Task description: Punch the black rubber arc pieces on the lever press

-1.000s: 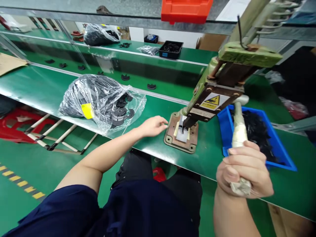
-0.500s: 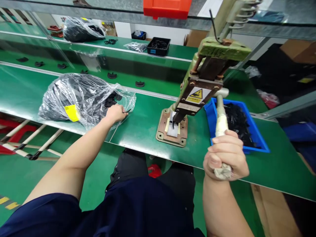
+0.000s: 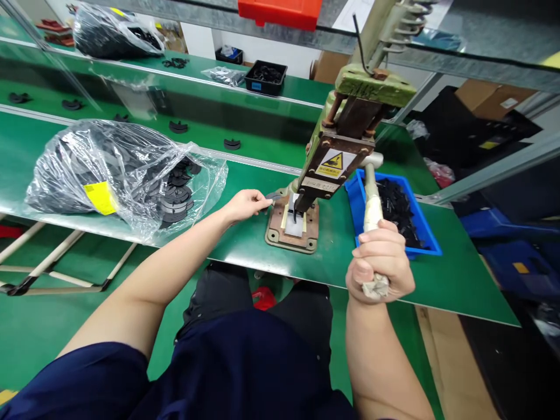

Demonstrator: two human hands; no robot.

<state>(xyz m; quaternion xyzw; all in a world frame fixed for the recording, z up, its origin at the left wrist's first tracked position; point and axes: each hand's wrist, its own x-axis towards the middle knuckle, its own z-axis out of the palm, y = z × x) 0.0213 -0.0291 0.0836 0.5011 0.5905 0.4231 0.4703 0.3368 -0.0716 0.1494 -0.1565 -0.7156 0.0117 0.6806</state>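
The press (image 3: 345, 140) is painted metal, its green coat chipped and dull; its base plate (image 3: 291, 224) looks rusty brown. The lever handle (image 3: 371, 204) beside the press is wrapped in worn, rough cloth tape — greyish white. Left of the press, the bag (image 3: 118, 169) is thin glossy clear plastic, crinkled. The bench top (image 3: 245, 245) is smooth green — faintly shiny. The bin (image 3: 359, 201) right of the press is hard blue plastic.

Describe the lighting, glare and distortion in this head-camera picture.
Head view: bright, even overhead light; white glare on the clear plastic bag and a sheen on the green table. Wide-angle bending tilts the press and frame bars. Both the left hand and right hand look sharp.
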